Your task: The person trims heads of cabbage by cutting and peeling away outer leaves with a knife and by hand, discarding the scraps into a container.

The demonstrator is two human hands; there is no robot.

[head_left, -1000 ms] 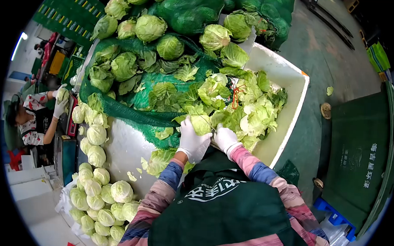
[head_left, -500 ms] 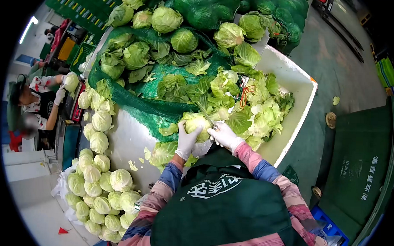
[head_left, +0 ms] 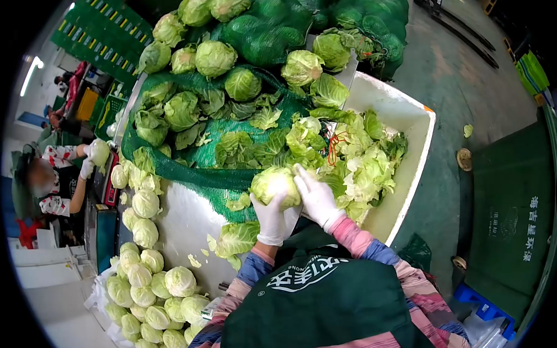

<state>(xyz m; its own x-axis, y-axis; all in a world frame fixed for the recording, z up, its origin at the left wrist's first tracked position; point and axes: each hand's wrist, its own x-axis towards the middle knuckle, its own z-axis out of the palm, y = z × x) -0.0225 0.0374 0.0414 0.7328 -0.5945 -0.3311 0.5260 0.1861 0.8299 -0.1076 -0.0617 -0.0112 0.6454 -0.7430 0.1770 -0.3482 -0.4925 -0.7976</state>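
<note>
A pale green cabbage point(head_left: 274, 185) is held up over the near edge of the metal table point(head_left: 184, 215). My left hand point(head_left: 271, 218), in a white glove, cups it from below and the left. The gloved right hand point(head_left: 315, 197) lies against its right side, fingers closed around that side; no knife shows in it. Just beyond the cabbage, loose leaves lie on green netting point(head_left: 222, 199). To the right, a white foam box point(head_left: 412, 169) holds many torn leaves point(head_left: 367, 177).
Trimmed cabbages point(head_left: 158, 317) are piled at the lower left. Untrimmed cabbages point(head_left: 215, 59) and filled net bags point(head_left: 268, 35) lie at the far side. A co-worker point(head_left: 60, 178) holds a cabbage at the left. A green bin point(head_left: 504, 225) stands at the right.
The cabbage has been lifted slightly. My right hand has moved from the knife handle position to the cabbage's side, and the knife no longer shows. The view has shifted.
</note>
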